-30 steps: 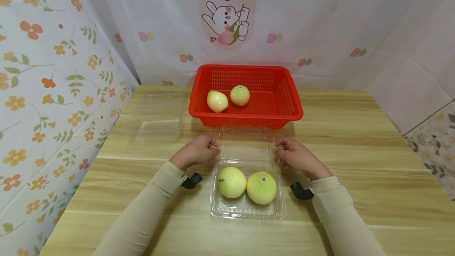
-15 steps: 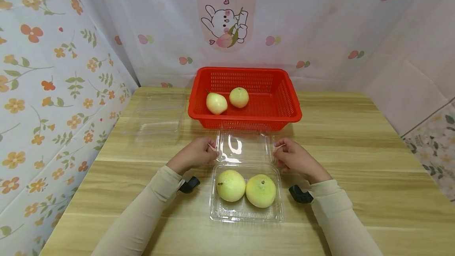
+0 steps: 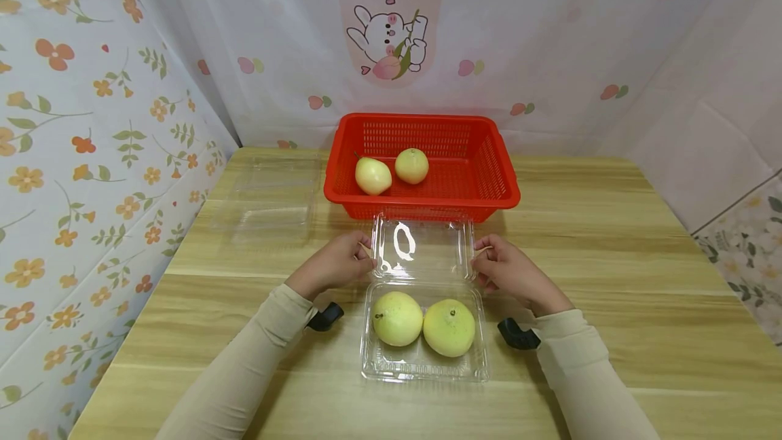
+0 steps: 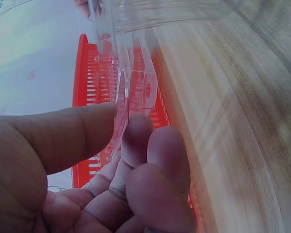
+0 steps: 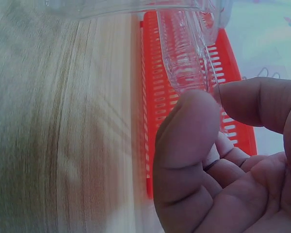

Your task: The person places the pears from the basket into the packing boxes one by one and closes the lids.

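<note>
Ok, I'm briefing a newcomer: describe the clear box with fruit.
On the table, find the red basket. The clear box sits in front, the left hand and right hand pinching its lid. Unlike the clear packaging further left, it holds two fruits.

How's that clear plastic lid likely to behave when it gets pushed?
The lid looks thin, so it's probably light and bendy. Its glossy surface suggests it could feel slippery. It seems joined to the box, so it would likely swing rather than slide.
</note>
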The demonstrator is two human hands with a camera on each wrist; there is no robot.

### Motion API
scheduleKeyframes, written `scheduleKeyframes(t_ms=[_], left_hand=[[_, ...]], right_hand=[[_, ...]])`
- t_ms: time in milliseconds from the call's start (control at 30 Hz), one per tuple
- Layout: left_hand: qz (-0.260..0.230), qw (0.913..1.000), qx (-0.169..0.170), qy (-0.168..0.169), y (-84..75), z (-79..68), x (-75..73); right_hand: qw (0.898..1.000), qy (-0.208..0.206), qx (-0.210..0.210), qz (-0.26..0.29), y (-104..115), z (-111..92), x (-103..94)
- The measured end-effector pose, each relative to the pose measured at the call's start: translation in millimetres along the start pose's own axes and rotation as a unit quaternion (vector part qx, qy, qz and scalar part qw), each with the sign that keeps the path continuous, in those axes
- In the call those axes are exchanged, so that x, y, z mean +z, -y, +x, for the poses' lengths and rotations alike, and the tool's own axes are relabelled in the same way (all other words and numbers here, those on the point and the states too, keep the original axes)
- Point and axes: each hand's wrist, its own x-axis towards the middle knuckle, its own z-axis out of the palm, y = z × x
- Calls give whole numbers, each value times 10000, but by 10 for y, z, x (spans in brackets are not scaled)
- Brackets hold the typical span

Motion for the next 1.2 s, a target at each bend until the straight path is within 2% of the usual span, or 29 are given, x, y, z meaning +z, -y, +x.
scheduleKeyframes(t_ms=[300, 900, 1200], left_hand=[[-12, 10000, 66, 21, 2, -22, -7], [-204, 9996, -90, 173, -41, -73, -20], [-187, 9996, 6, 191, -37, -105, -19]], right_hand=[[10000, 14, -16, 66, 2, -16, 8], [9997, 24, -91, 233, 28, -62, 11], [9997, 55, -126, 180, 35, -96, 4]])
